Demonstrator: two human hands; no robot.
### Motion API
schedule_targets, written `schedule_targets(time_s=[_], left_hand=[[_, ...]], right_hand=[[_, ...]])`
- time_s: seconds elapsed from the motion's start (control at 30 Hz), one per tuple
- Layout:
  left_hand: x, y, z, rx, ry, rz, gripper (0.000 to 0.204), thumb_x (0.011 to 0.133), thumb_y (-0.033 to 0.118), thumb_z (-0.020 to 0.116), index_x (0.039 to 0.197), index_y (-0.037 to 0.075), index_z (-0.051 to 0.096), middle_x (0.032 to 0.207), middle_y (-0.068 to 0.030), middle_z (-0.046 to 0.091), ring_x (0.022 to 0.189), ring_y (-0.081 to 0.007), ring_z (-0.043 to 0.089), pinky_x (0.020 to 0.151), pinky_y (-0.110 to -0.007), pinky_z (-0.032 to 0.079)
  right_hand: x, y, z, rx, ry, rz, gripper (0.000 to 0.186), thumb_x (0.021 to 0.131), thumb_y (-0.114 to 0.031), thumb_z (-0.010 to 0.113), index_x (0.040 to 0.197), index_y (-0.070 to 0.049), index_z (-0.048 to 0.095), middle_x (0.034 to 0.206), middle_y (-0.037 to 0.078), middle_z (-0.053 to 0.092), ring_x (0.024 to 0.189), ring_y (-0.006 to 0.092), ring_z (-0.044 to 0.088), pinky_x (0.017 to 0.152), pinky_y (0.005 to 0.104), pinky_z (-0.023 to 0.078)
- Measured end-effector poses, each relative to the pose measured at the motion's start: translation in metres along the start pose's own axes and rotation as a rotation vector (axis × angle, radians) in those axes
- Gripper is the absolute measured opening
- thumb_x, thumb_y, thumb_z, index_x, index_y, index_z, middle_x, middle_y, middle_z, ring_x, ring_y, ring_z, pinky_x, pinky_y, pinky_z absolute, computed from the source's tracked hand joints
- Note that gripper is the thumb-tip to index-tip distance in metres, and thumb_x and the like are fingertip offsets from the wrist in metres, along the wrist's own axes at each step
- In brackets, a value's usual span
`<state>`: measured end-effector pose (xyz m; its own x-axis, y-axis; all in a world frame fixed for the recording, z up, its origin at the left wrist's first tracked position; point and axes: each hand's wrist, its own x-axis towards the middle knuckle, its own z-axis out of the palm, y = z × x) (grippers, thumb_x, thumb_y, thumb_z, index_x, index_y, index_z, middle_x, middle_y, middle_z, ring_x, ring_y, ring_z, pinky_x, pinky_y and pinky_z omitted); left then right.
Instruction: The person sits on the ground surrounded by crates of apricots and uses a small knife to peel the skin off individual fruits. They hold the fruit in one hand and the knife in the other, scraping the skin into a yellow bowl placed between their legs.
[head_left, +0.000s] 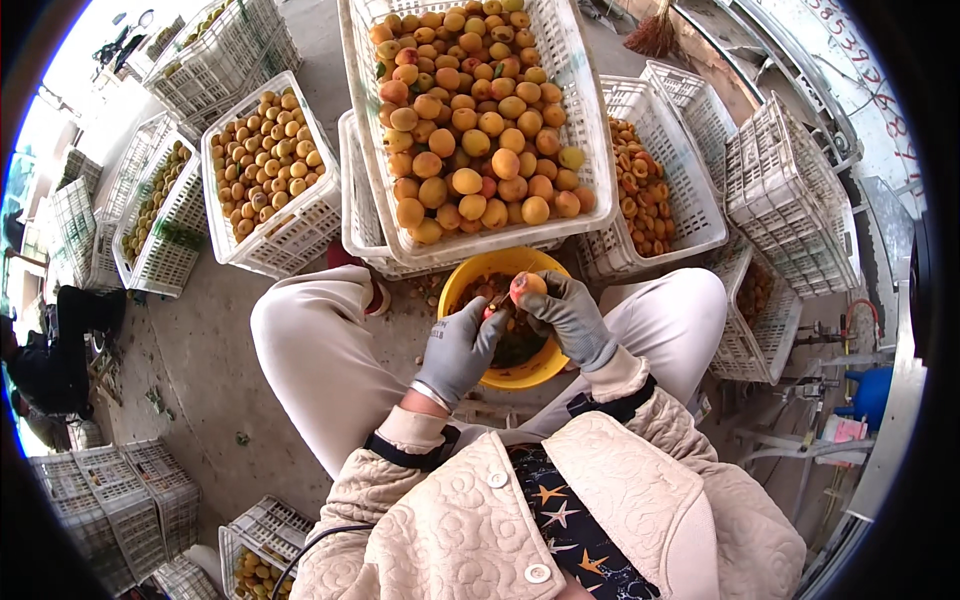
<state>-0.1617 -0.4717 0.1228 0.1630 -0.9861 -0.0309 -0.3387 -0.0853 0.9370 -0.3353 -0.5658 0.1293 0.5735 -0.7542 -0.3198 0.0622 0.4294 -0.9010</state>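
Both my hands wear grey gloves and meet above a yellow bucket between my knees. My right hand is closed round an orange apricot with a red blush, held up over the bucket's rim. My left hand pinches a small red-ended tool; its thin tip points toward the apricot, and its exact kind is too small to make out. Dark greenish and orange scraps lie in the bucket, partly hidden by my hands.
Ahead stands a white crate heaped with whole apricots, resting on another crate. To its right, a crate contains halved apricots. More apricots fill a crate at left. Stacked crates rise at right; a person is at far left.
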Motion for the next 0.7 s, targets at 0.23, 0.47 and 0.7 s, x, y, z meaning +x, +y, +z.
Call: schedule_targets(time_s=[0.23, 0.47, 0.7], left_hand=[[-0.002, -0.006, 0.005, 0.172, 0.022, 0.085, 0.026, 0.098, 0.028, 0.059, 0.093, 0.002, 0.057, 0.078, -0.0249, 0.060, 0.078, -0.0470, 0.060, 0.063, -0.049, 0.046], [-0.005, -0.024, 0.014, 0.449, -0.029, -0.152, 0.030, 0.100, 0.035, 0.056, 0.098, 0.005, 0.060, 0.085, -0.0240, 0.066, 0.083, -0.0454, 0.064, 0.069, -0.051, 0.050], [-0.005, -0.059, 0.025, -0.098, 0.177, -0.158, 0.041, 0.102, 0.039, 0.057, 0.102, -0.002, 0.062, 0.089, -0.0169, 0.071, 0.077, -0.0343, 0.069, 0.072, -0.042, 0.053]], right_hand=[[-0.002, 0.001, -0.002, 0.002, -0.048, 0.064, 0.026, 0.093, -0.029, 0.075, 0.107, -0.008, 0.068, 0.078, -0.007, 0.061, 0.059, -0.0010, 0.047, 0.051, 0.0148, 0.033], [-0.008, -0.002, -0.004, 0.061, -0.070, 0.100, 0.029, 0.093, -0.027, 0.075, 0.110, -0.006, 0.066, 0.079, -0.003, 0.061, 0.056, 0.0015, 0.047, 0.050, 0.0158, 0.033], [-0.004, 0.006, -0.008, 0.118, -0.015, 0.059, 0.043, 0.087, -0.004, 0.076, 0.127, -0.001, 0.059, 0.104, 0.005, 0.066, 0.083, 0.0103, 0.066, 0.073, 0.0229, 0.059]])
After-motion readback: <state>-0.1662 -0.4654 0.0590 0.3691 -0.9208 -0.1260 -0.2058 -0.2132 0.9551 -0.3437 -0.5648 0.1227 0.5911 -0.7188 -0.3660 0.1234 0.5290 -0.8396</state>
